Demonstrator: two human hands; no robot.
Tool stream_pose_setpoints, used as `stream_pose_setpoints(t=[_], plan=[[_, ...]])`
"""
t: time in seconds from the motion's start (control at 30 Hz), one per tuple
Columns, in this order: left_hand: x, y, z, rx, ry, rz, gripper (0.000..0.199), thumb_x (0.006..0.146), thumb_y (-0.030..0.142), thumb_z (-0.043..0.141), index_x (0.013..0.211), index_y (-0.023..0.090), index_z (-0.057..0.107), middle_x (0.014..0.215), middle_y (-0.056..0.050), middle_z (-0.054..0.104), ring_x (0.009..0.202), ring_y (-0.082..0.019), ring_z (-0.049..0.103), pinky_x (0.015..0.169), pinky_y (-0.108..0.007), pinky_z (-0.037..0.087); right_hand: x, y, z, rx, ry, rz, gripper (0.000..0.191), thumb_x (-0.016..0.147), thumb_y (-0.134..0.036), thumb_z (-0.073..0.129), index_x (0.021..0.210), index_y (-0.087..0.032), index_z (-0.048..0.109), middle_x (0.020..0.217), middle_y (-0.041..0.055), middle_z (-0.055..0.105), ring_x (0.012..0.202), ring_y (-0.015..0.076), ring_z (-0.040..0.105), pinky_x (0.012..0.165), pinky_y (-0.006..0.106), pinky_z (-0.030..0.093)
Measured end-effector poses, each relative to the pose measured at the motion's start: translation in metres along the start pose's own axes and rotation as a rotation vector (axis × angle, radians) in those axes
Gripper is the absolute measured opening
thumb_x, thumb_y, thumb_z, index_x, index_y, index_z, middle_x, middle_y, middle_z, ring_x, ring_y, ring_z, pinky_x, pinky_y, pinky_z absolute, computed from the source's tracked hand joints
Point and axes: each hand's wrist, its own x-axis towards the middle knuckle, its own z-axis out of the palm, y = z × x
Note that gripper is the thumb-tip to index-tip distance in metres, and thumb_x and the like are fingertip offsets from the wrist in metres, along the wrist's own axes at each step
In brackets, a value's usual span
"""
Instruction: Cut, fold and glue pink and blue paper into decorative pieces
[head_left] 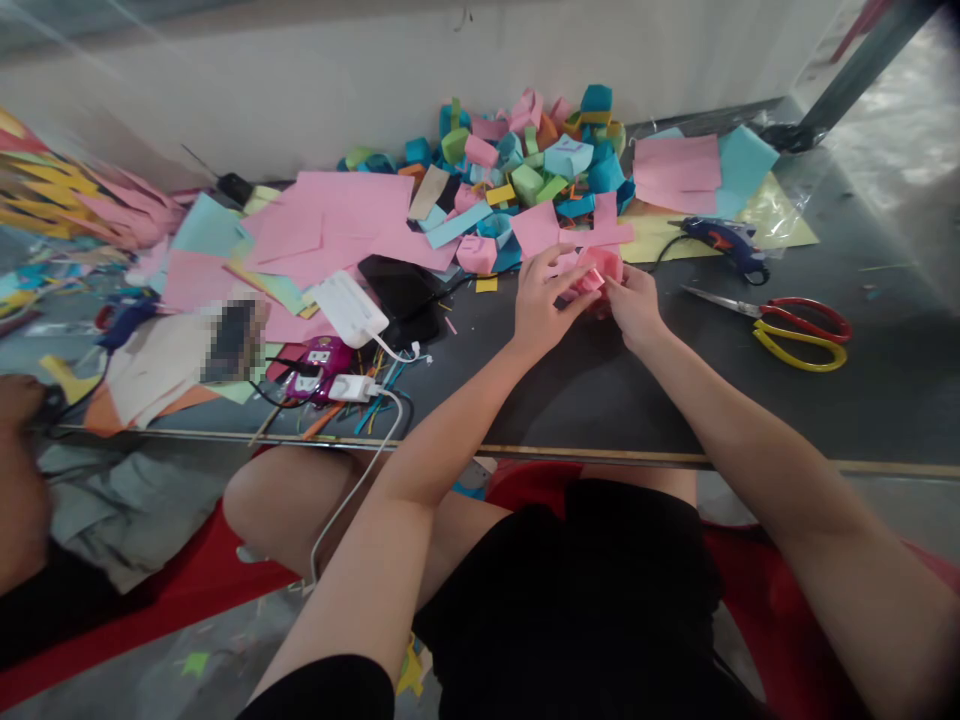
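Observation:
Between my two hands is a small folded pink paper piece (602,264), held just above the dark table. My left hand (546,298) grips its left side with thumb and fingers, while my right hand (634,305) pinches its right edge. Flat pink paper pieces (537,230) lie just behind my fingers. A pink paper box (477,254) stands left of my left hand. To the right of my right hand lie scissors (799,325) with red and yellow handles, and a blue glue gun (721,246) rests behind them.
A heap of colourful folded paper shapes (529,165) lies against the wall. Pink sheets (352,215), a black phone (397,298), a white power bank (350,308) and a purple power strip (322,365) with cables lie left. A co-worker's hand (21,400) is at the far left.

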Motion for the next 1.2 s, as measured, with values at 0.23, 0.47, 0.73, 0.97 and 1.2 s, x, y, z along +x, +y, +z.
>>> stream_pose_setpoints(t=[0.23, 0.47, 0.73, 0.97, 1.2], plan=[[0.0, 0.002, 0.002, -0.056, 0.054, -0.046, 0.051, 0.099, 0.065, 0.053, 0.116, 0.022, 0.074, 0.137, -0.013, 0.067, 0.127, -0.028, 0.06, 0.117, -0.051, 0.045, 0.007, 0.015, -0.005, -0.207, 0.073, -0.182, 0.021, 0.084, -0.039, 0.073, 0.096, -0.023, 0.067, 0.068, 0.0009, 0.067, 0.055, 0.0174, 0.064, 0.055, 0.034, 0.054], [0.0, -0.01, 0.004, -0.229, 0.05, -0.11, 0.049, 0.1, 0.064, 0.053, 0.123, 0.025, 0.071, 0.13, -0.009, 0.073, 0.126, -0.025, 0.064, 0.115, -0.045, 0.049, -0.002, 0.008, -0.006, -0.251, 0.024, -0.368, 0.041, 0.093, -0.06, 0.062, 0.119, -0.028, 0.069, 0.093, 0.0048, 0.077, 0.078, 0.02, 0.07, 0.068, 0.033, 0.055], [0.0, -0.022, 0.015, -0.506, -0.01, -0.246, 0.049, 0.098, 0.064, 0.057, 0.127, 0.027, 0.069, 0.129, -0.009, 0.074, 0.124, -0.024, 0.068, 0.11, -0.041, 0.054, -0.005, 0.0, -0.007, -0.557, 0.028, -0.418, 0.024, 0.091, -0.029, 0.058, 0.075, -0.021, 0.073, 0.066, 0.0017, 0.066, 0.065, 0.0178, 0.061, 0.067, 0.032, 0.044], [0.001, -0.023, 0.014, -0.498, -0.063, -0.203, 0.047, 0.099, 0.062, 0.058, 0.128, 0.026, 0.066, 0.129, -0.009, 0.073, 0.124, -0.024, 0.068, 0.112, -0.044, 0.052, 0.0, -0.001, -0.01, -0.618, 0.092, -0.413, 0.023, 0.093, -0.029, 0.056, 0.084, -0.022, 0.075, 0.079, 0.0053, 0.075, 0.073, 0.0215, 0.066, 0.076, 0.036, 0.048], [0.0, -0.017, 0.006, -0.373, -0.143, -0.109, 0.045, 0.101, 0.061, 0.054, 0.126, 0.027, 0.07, 0.134, -0.01, 0.072, 0.125, -0.026, 0.065, 0.113, -0.046, 0.05, 0.037, -0.015, -0.068, -0.874, 0.539, -0.447, 0.019, 0.092, -0.016, 0.059, 0.104, -0.021, 0.072, 0.117, 0.0147, 0.075, 0.118, 0.032, 0.059, 0.106, 0.049, 0.037]])
